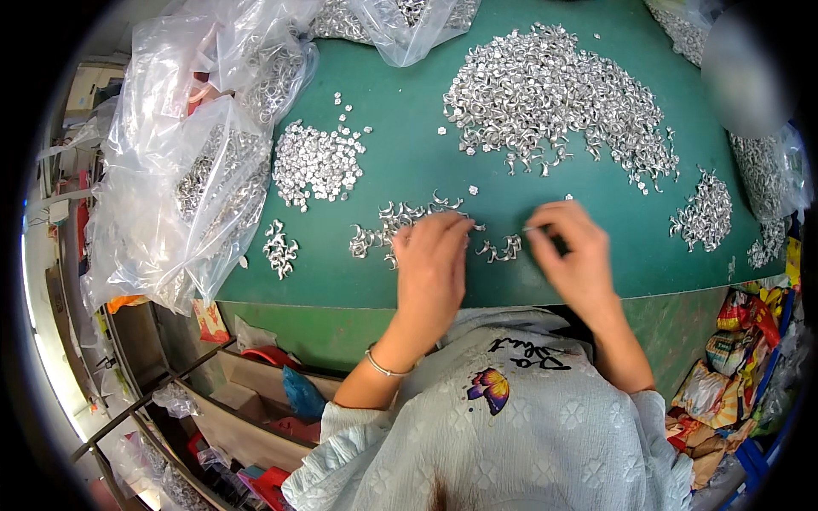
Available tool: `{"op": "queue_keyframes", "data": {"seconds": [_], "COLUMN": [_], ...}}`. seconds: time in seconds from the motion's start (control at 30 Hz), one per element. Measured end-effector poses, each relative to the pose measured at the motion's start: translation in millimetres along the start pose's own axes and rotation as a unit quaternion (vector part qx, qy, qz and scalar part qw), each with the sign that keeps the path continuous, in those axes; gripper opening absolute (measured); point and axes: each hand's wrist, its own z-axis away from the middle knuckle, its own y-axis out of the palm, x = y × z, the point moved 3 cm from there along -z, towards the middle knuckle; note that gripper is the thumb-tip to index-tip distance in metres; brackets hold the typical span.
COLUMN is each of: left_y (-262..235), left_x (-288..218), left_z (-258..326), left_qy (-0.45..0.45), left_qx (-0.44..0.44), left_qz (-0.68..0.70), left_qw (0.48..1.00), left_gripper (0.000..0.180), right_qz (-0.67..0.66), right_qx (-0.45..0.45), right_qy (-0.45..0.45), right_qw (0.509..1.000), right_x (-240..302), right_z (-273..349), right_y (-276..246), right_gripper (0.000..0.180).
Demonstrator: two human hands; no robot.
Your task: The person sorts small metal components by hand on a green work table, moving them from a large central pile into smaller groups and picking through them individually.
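My left hand (431,262) rests over a loose group of small curved silver metal pieces (390,220). Its fingers are bent and drawn together, and any part in them is hidden. To its right, my right hand (576,252) is a little above the green tabletop, slightly smeared, with thumb and forefinger curled toward each other. A tiny pale speck shows at those fingertips, too small to name. Between the two hands lies a short cluster of curved silver pieces (501,249). Single small flower-shaped silver pieces lie just beyond the hands.
A large heap of silver pieces (554,94) covers the far right of the green table (392,128). Smaller piles sit left (317,162) and right (705,211). Clear plastic bags (187,170) of metal parts crowd the left edge. Below is an open drawer (256,400); colourful packets (724,375) are at right.
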Motion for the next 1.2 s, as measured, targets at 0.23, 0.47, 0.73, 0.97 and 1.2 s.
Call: {"op": "queue_keyframes", "data": {"seconds": [0.23, 0.47, 0.73, 0.97, 1.2], "left_y": [39.4, 16.1, 7.4, 2.7, -1.3], "left_x": [-33.8, -9.7, -4.8, 1.7, 5.9], "left_z": [4.2, 12.2, 18.0, 22.5, 24.2], "left_qy": [0.073, 0.001, -0.031, -0.045, -0.046], "left_qx": [0.059, 0.008, -0.011, 0.008, -0.011], "left_qz": [-0.004, -0.031, -0.087, -0.034, -0.048], "left_qw": [0.996, 1.000, 0.996, 0.998, 0.998], "left_gripper": [0.038, 0.045, 0.046, 0.040, 0.040], "right_qz": [0.322, 0.294, 0.115, 0.143, 0.117], "right_qx": [-0.217, -0.231, 0.075, 0.031, 0.070], "right_qy": [0.109, 0.031, -0.119, -0.139, -0.140], "right_qw": [0.915, 0.927, 0.983, 0.979, 0.981], "right_x": [-81.9, -63.1, 15.0, 6.4, 9.0], "right_z": [33.1, 31.8, 5.3, 4.8, 7.4], "right_y": [-138.9, -121.3, 19.5, 22.5, 32.5], "right_gripper": [0.010, 0.013, 0.021, 0.017, 0.021]}}
